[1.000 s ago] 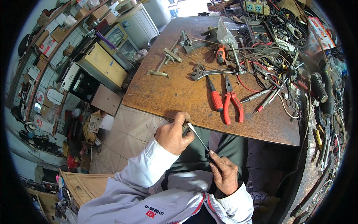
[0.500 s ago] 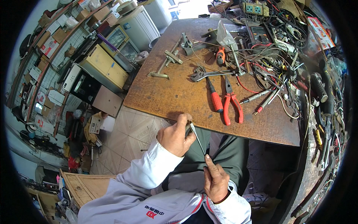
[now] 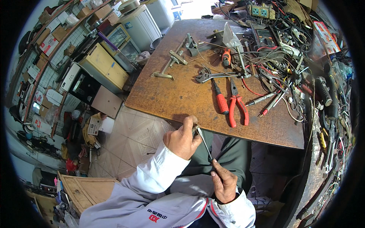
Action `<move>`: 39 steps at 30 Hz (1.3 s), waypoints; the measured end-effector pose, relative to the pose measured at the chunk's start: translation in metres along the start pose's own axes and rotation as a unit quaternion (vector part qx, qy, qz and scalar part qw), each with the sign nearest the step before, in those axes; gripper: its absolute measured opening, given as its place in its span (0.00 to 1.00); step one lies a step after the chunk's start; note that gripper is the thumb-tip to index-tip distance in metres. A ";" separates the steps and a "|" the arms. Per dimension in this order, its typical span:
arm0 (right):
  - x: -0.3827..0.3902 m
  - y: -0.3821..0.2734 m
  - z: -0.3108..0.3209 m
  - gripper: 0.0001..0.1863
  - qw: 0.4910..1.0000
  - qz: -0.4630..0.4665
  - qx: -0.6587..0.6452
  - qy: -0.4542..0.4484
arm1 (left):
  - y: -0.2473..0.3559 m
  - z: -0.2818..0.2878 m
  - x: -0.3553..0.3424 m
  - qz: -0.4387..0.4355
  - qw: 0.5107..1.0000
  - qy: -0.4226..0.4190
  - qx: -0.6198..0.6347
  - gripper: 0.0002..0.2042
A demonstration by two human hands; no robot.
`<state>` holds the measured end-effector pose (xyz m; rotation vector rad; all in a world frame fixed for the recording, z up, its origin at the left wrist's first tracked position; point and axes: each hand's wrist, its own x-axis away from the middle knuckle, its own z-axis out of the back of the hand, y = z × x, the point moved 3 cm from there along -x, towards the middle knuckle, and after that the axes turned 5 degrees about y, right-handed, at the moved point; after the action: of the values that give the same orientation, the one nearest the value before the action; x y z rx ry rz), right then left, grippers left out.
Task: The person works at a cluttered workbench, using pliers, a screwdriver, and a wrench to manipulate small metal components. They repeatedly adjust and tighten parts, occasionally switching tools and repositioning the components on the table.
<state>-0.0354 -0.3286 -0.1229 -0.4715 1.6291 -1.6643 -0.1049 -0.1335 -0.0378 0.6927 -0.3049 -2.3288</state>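
My left hand (image 3: 181, 141) is closed around a small dark metal part (image 3: 195, 129), just off the near edge of the workbench. Fingers cover most of the part, so its kind cannot be made out. Lower and to the right, my right hand (image 3: 225, 183) grips a screwdriver, its handle hidden in the palm. The thin shaft of the screwdriver (image 3: 205, 146) slants up and left, and its flat tip meets the part at my left fingers. On the bench beyond lie red-handled pliers (image 3: 238, 108), a red-handled screwdriver (image 3: 220, 99) and an adjustable wrench (image 3: 213, 76).
The wooden workbench (image 3: 163, 95) spans ahead of me. A metal puller-like tool (image 3: 173, 60) lies at its far left. Tangled cables, a multimeter (image 3: 265, 36) and several tools crowd its right side. At left stand shelves and a yellow cabinet (image 3: 106, 66); a wooden chair (image 3: 87, 190) is beside me.
Both hands have shifted slightly right and down, with the screwdriver tip still against the part. My right index finger lies a little differently along the screwdriver. The bench tools stay put.
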 end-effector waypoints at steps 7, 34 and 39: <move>0.006 0.023 0.002 0.19 0.944 -0.226 -0.236 -0.053 | 0.001 0.001 0.001 0.001 1.000 0.007 -0.001 0.24; 0.014 -0.037 -0.030 0.32 0.990 0.017 0.140 0.029 | 0.005 -0.006 0.007 0.021 0.998 0.037 -0.049 0.25; 0.001 -0.039 -0.039 0.34 0.982 0.031 0.187 0.021 | 0.005 -0.008 0.003 0.038 0.998 0.040 -0.042 0.24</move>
<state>-0.0738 -0.3059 -0.0908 -0.1956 1.3007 -1.8894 -0.0999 -0.1397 -0.0437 0.7193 -0.1921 -2.2218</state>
